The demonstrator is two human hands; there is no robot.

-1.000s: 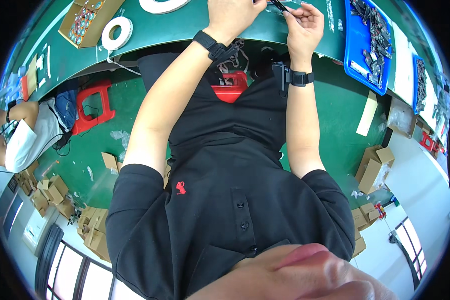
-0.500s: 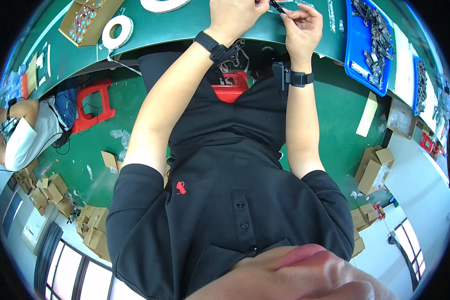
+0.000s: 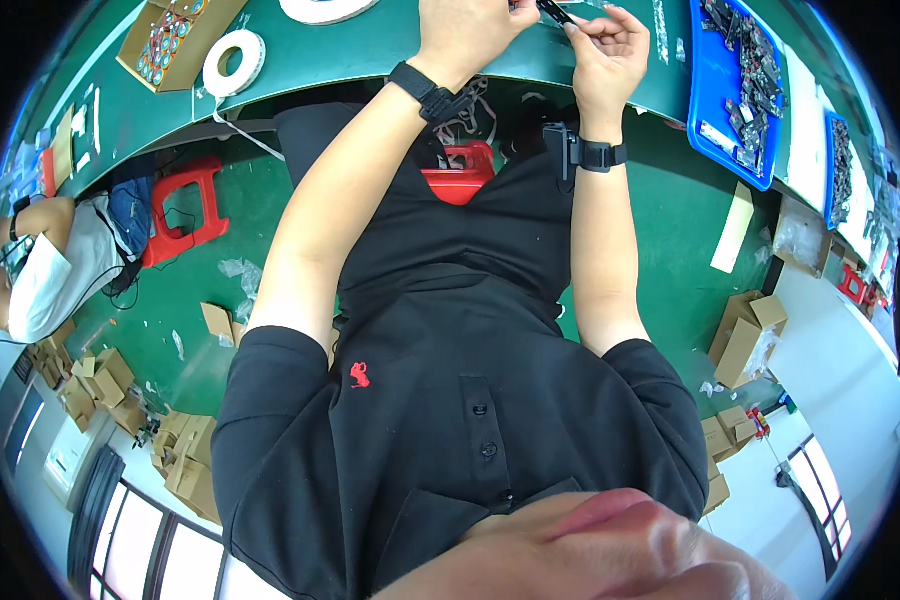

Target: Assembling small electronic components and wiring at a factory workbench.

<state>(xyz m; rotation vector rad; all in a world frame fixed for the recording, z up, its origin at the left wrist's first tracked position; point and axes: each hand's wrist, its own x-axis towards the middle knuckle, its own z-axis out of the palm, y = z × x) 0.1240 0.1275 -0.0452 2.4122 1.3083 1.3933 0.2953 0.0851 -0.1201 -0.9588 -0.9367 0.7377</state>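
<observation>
At the top edge of the view, a small, flat black strip-shaped part (image 3: 554, 12) with light marks slants between my hands over the green table. My right hand (image 3: 612, 55) pinches its lower end between thumb and forefinger, with the other fingers loosely curled. My left hand (image 3: 472, 32) is closed at the part's upper end, thumb and fingertip pressed together there. Part of the left fingers is cut off by the frame, so their exact hold is hard to see. Black straps circle both wrists.
A blue tray (image 3: 699, 100) of small black parts lies to the right. On the left are a white tape roll (image 3: 235, 63) and a cardboard box (image 3: 160, 12) of round pieces. A red stool (image 3: 460, 180) shows below the table edge. Another person (image 3: 65, 270) sits far left.
Both hands stay almost in place. The black part and my right hand have shifted very slightly; its fingers have moved a little.
</observation>
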